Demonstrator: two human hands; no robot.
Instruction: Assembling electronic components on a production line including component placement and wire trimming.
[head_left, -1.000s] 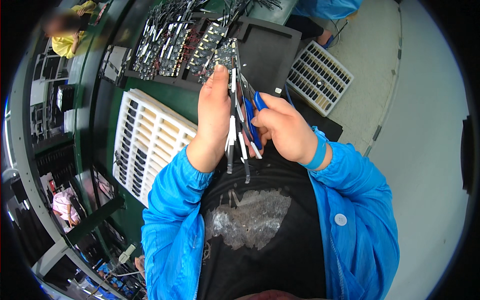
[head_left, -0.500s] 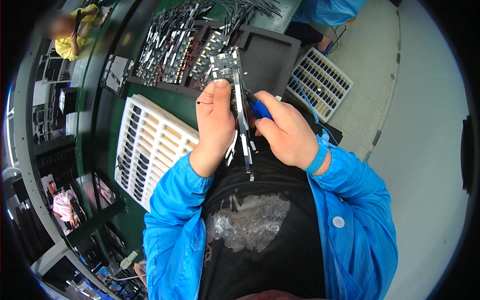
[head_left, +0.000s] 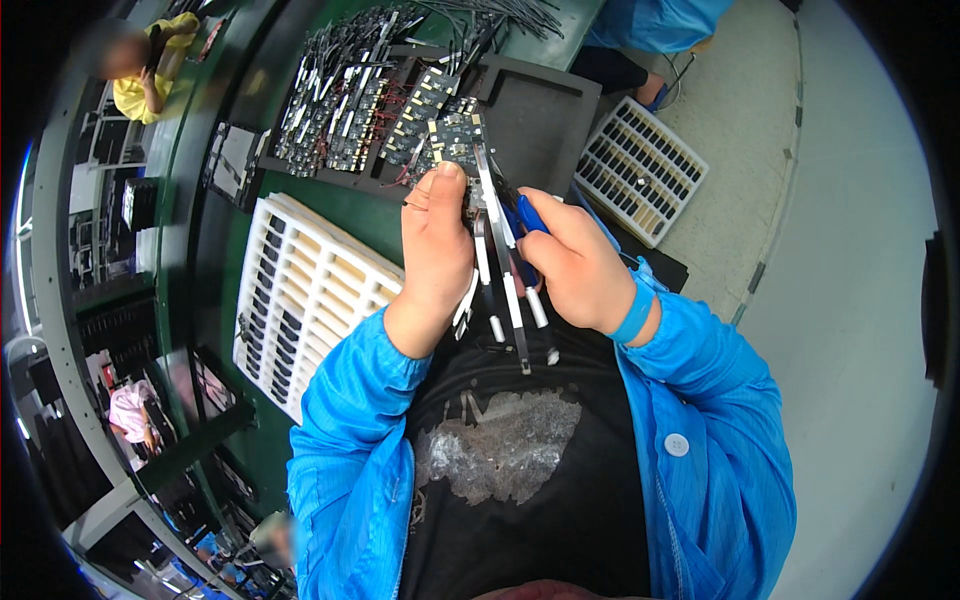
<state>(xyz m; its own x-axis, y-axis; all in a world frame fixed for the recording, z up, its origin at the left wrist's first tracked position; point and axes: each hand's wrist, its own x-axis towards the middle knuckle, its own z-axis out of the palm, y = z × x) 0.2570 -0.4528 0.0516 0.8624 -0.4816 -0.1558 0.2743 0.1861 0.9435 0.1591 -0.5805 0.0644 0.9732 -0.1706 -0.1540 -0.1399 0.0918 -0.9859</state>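
My left hand [head_left: 436, 240] is closed round a small black circuit board [head_left: 456, 136], its thumb lying along the near end. Long, narrow black-and-white strips [head_left: 510, 290] hang from the board toward my body and fan apart between my hands. My right hand [head_left: 582, 262] grips a blue-handled hand tool [head_left: 532, 216] close to the board's right side. The tool's working end is mostly hidden behind the strips, so I cannot tell whether it is pliers or cutters.
A dark tray [head_left: 540, 112] on the green table bears piles of circuit boards with strips [head_left: 345, 110]. White slotted trays [head_left: 330, 268] stand at left, and another white tray [head_left: 645, 172] with black parts lies at right. Other people sit or stand beyond.
The strips below the board have spread apart, with more of their white ends showing. My left hand has shifted slightly right, and the blue-handled tool has tilted a little.
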